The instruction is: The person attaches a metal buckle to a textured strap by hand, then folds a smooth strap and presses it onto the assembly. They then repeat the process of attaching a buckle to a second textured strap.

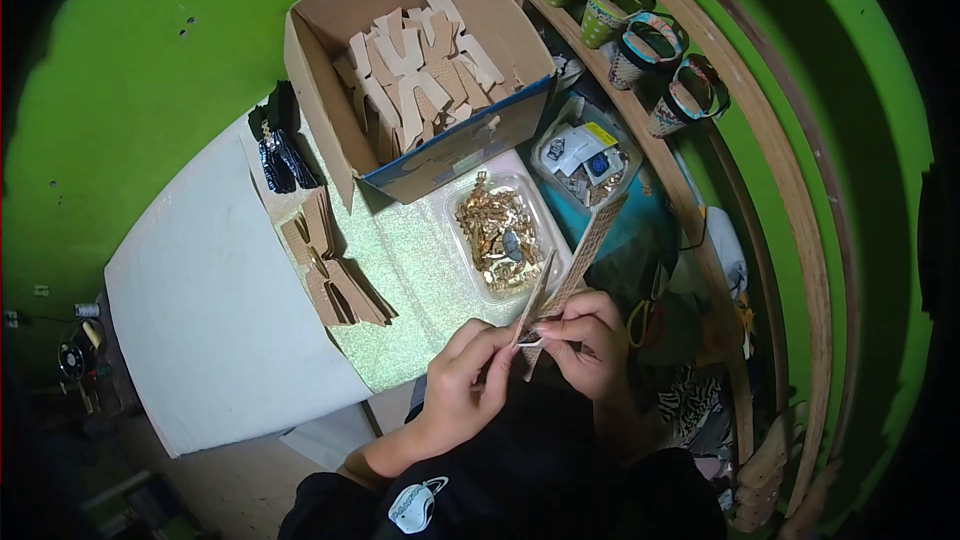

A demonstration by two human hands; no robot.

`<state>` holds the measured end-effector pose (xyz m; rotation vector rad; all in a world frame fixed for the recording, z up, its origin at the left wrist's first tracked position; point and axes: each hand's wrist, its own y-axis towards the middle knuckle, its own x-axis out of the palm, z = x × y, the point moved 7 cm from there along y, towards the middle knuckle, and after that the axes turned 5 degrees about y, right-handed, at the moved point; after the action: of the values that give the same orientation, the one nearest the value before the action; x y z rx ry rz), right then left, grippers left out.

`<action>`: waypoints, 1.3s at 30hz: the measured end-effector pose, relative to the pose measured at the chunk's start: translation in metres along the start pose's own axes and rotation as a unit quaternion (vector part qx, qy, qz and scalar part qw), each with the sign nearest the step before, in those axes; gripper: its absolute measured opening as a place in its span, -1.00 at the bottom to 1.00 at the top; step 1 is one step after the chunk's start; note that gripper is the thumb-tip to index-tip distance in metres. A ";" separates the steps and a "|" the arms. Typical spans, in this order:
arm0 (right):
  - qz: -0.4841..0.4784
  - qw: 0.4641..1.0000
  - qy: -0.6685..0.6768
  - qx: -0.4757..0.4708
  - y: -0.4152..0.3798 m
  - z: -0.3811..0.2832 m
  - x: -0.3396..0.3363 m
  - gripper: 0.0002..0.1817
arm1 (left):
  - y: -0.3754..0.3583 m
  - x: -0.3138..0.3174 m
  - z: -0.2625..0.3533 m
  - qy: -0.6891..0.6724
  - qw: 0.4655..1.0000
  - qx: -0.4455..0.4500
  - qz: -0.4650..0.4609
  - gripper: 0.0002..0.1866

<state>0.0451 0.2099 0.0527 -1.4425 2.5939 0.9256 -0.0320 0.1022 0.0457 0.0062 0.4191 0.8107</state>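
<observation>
My left hand [467, 376] pinches one end of a tan, woven-textured strap [590, 240] in front of my chest. My right hand [587, 342] grips the same piece from the other side, its fingertips close to my left ones. A long arm of the strap rises above my right hand, and a narrower one stands beside it. Something small and pale shows between the fingertips, too small to make out. Just beyond my hands, a clear plastic tub [457, 258] holds many gold-coloured buckles [492, 225].
A cardboard box [320, 105] full of tan cut pieces [410, 65] stands at the back. Bundled tan straps [340, 285] and dark shiny ones [283, 155] lie left. Another clear container [585, 165] sits right, near scissors [645, 318] and a wooden rail [690, 190] with small baskets [650, 45].
</observation>
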 end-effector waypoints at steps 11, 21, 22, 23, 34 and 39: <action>0.070 0.994 -0.012 -0.088 -0.004 -0.012 -0.001 -0.71 | 0.001 -0.001 0.009 -0.012 0.999 0.041 -0.004 -0.70; 0.046 0.995 -0.036 -0.084 -0.008 -0.004 0.003 -0.55 | 0.004 -0.004 0.006 -0.039 0.997 0.056 0.031 -0.73; 0.027 0.991 -0.104 -0.077 -0.007 -0.005 0.004 -0.45 | 0.005 -0.004 0.005 -0.040 0.998 0.047 0.021 -0.74; 0.028 0.991 -0.105 -0.077 -0.007 -0.007 0.004 -0.45 | 0.005 -0.005 0.004 -0.040 0.998 0.047 0.020 -0.74; 0.024 0.994 0.108 0.004 -0.012 0.022 0.012 -0.27 | 0.006 -0.005 -0.012 -0.082 0.996 0.001 -0.047 -0.77; 0.033 0.991 0.131 0.006 -0.014 0.019 0.016 -0.26 | 0.002 -0.005 -0.029 -0.102 0.994 -0.032 -0.030 -0.87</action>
<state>0.0421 0.2024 0.0255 -1.5810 2.8414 0.7706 -0.0473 0.0954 0.0214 0.0168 0.1983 0.7552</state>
